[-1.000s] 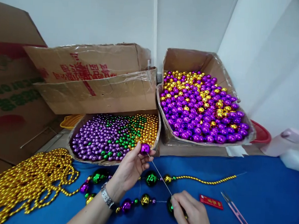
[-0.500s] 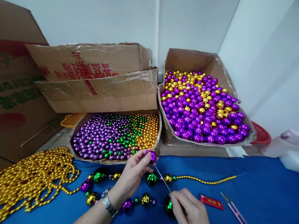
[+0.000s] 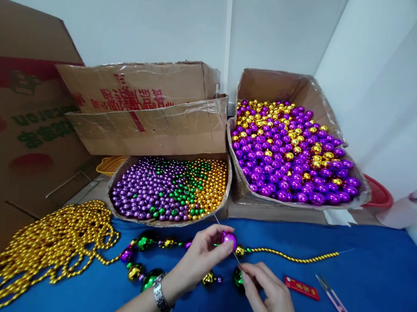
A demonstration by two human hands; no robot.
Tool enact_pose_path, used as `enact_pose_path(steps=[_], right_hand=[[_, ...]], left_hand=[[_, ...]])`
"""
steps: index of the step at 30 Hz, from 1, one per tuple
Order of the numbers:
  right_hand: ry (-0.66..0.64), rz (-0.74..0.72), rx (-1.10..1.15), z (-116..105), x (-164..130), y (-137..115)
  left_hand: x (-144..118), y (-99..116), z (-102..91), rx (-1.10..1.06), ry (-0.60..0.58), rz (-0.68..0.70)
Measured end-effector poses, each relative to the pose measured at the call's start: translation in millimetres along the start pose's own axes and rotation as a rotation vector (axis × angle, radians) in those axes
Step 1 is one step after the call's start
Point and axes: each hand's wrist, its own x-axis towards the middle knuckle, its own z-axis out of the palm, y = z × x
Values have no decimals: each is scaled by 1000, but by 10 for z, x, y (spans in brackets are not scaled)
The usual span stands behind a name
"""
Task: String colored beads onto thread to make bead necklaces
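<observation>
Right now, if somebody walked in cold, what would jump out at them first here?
Probably the two open cardboard boxes at the back: the right box heaped with large purple and gold beads, the left box with smaller purple, green and gold ones. Next, the pile of gold bead strands at the left of the blue table. In front, the left hand pinches a purple bead on a thin needle, the right hand beside it.

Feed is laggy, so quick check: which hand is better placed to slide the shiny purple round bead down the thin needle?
Left. The left hand already pinches the shiny purple round bead on the thin metal needle. The right hand grips the needle's lower end beside a green metallic bead, steadying it.
</observation>
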Motion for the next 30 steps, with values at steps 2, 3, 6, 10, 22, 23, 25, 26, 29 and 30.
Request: enact_pose_path(steps=[2,3,6,10,22,23,25,26,29,30], right_hand=[[2,6,-8,-25,-1,0],[-4,8,-16,-43,-3,6],[-36,18,-25,-88,-15,33],[6,35,0,-67,-31,42],[-48,17,3,-50,-59,92],[-59,9,-2,-53,-57,87],[-66,4,-9,-57,-50,65],[-63,4,-12,-58,-45,51],[-58,-11,-26,-61,-28,12],[-61,-19,-36,-64,-25,5]], left_hand=[[23,92,-122,121,-69,48],[62,143,-216,214,-59,91],[298,256,-589,709,130,228],[694,207,-1036,1318,146,139],[791,29,-1137,1219,47,134],[755,61,-1098,1187,48,143],[665,125,-989,1016,51,146],[614,151,-922,847,52,130],[473,184,-719,169,54,22],[442,182,-665,-8,53,-19]])
